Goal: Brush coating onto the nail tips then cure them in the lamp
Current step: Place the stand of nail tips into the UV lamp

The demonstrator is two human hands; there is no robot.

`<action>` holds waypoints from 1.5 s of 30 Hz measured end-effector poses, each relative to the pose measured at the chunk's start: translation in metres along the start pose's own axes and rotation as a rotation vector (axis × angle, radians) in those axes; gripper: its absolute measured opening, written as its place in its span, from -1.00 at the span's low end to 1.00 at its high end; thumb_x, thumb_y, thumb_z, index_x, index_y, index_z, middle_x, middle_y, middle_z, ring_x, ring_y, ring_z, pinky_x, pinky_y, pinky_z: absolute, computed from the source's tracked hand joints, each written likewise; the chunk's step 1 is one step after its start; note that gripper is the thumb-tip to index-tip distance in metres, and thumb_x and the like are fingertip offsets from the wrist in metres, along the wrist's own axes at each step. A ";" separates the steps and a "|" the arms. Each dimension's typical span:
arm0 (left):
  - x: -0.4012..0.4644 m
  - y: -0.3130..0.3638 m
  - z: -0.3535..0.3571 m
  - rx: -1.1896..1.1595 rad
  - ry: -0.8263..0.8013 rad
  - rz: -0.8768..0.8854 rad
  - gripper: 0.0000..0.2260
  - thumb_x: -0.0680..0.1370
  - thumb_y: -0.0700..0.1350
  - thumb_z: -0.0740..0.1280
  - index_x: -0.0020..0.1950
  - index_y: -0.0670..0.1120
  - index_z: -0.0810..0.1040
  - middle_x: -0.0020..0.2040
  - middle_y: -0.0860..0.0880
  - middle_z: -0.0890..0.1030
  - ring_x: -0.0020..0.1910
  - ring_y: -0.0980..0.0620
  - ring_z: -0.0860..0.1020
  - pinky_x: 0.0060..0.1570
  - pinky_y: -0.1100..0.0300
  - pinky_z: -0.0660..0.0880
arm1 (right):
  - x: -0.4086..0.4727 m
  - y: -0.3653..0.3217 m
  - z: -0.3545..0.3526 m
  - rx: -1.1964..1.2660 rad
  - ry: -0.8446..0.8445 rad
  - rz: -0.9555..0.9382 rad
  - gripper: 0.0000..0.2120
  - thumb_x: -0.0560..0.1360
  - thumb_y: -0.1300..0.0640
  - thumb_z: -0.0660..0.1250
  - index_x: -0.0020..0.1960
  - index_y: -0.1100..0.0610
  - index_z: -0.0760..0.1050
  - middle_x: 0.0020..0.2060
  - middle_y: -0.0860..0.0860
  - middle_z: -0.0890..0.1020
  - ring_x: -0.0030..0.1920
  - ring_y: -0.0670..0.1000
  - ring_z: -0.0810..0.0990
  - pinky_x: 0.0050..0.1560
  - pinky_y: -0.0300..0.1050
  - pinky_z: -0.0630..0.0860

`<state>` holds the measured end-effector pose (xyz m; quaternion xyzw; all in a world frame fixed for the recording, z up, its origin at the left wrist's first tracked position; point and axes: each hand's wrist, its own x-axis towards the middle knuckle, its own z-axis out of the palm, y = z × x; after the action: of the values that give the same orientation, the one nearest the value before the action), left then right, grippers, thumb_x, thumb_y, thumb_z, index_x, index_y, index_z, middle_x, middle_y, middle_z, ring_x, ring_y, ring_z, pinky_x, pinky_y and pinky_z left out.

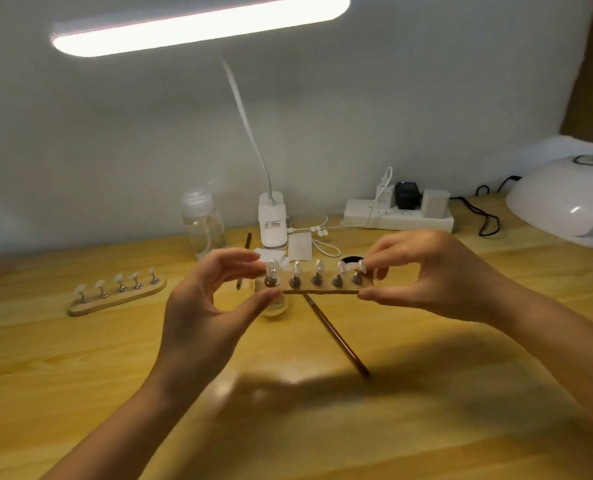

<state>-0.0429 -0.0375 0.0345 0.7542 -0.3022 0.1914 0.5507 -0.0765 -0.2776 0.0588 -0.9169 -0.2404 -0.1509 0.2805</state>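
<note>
Pale wood desk (426,427) against a white wall, lit from above by a bar-shaped desk lamp (201,24) on a gooseneck. Nearest, at about 6 o'clock from the hands, a brown-handled brush (336,336) lies slanted on the wood, its bristle end hidden under the raised strip. Above it, at frame centre, both hands hold a wooden holder strip (319,291) clear of the desk: the left hand (212,299) pinches its left end between thumb below and fingers above, and the right hand (437,275) pinches the right end likewise, its fingertips at the last peg. Five clear nail tips (317,268) stand on small metal pegs along the strip

As a judgement, the strip looks light and stiff, so an end-pinch carries it well, but the tips are thin, perhaps wet with coating, and only perched on pegs; keep it level and hold the wood alone, never the tips

Behind the strip a small glass bottle (274,306) is partly hidden. At 9 o'clock a second holder strip (118,294) with five tips lies on the desk. Farther, at 11 o'clock, stands a clear pump bottle (203,225); at 1 o'clock a power strip (397,216); at 2 o'clock, well apart, the white curing lamp (565,202)
</note>
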 end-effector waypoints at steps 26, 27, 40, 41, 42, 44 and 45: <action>0.054 0.046 0.324 -0.566 -0.147 -0.496 -0.85 0.56 -0.16 0.21 0.04 0.07 0.48 -0.32 0.06 0.56 -0.51 0.20 0.40 -0.52 0.35 0.36 | -0.217 0.185 -0.170 -0.259 0.617 1.092 -0.74 0.31 0.03 0.47 -0.04 0.10 0.61 -0.24 -0.10 0.52 -0.31 -0.15 0.43 -0.40 -0.23 0.27; 0.054 0.045 0.323 -0.580 -0.144 -0.523 -0.85 0.56 -0.17 0.21 0.02 0.07 0.49 -0.35 0.07 0.56 -0.53 0.20 0.38 -0.54 0.34 0.35 | -0.219 0.188 -0.168 -0.279 0.614 1.102 -0.71 0.32 0.02 0.47 -0.02 0.13 0.61 -0.21 -0.05 0.53 -0.30 -0.16 0.42 -0.40 -0.23 0.28; 0.055 0.039 0.324 -0.645 -0.149 -0.586 -0.80 0.53 -0.28 0.19 0.01 -0.01 0.50 -0.43 0.07 0.54 -0.56 0.16 0.37 -0.57 0.32 0.35 | -0.178 0.228 -0.164 -0.281 0.540 1.079 -0.69 0.39 0.13 0.45 0.07 0.27 0.59 0.01 0.15 0.64 -0.13 -0.07 0.55 -0.38 -0.48 0.31; 0.056 0.039 0.325 -0.651 -0.144 -0.590 -0.79 0.53 -0.29 0.19 0.01 -0.01 0.50 -0.43 0.07 0.54 -0.56 0.16 0.36 -0.57 0.32 0.35 | -0.172 0.232 -0.165 -0.302 0.509 1.080 -0.71 0.40 0.10 0.44 0.06 0.24 0.60 0.03 0.13 0.64 -0.04 -0.04 0.57 -0.34 -0.43 0.31; 0.056 0.039 0.325 -0.654 -0.141 -0.594 -0.79 0.52 -0.29 0.19 0.00 -0.01 0.50 -0.43 0.06 0.54 -0.56 0.16 0.36 -0.57 0.31 0.35 | -0.166 0.236 -0.165 -0.317 0.484 1.082 -0.72 0.41 0.09 0.43 0.04 0.24 0.61 0.02 0.12 0.64 0.01 -0.01 0.58 -0.33 -0.39 0.31; 0.057 0.039 0.327 -0.653 -0.140 -0.595 -0.78 0.52 -0.30 0.19 -0.01 0.00 0.50 -0.41 0.06 0.54 -0.56 0.15 0.36 -0.57 0.30 0.35 | -0.153 0.245 -0.166 -0.320 0.439 1.071 -0.71 0.43 0.10 0.40 -0.02 0.33 0.61 -0.05 0.20 0.65 0.00 0.09 0.59 -0.30 -0.32 0.34; 0.057 0.039 0.328 -0.654 -0.141 -0.595 -0.78 0.52 -0.29 0.20 -0.01 0.00 0.50 -0.41 0.06 0.54 -0.56 0.15 0.37 -0.57 0.30 0.35 | -0.145 0.250 -0.165 -0.319 0.408 1.067 -0.70 0.43 0.10 0.40 -0.07 0.38 0.60 -0.14 0.26 0.65 -0.05 0.14 0.59 -0.28 -0.20 0.34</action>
<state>-0.0410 -0.3700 -0.0071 0.6056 -0.1534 -0.1328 0.7695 -0.0908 -0.6079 0.0205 -0.8944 0.3384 -0.1964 0.2169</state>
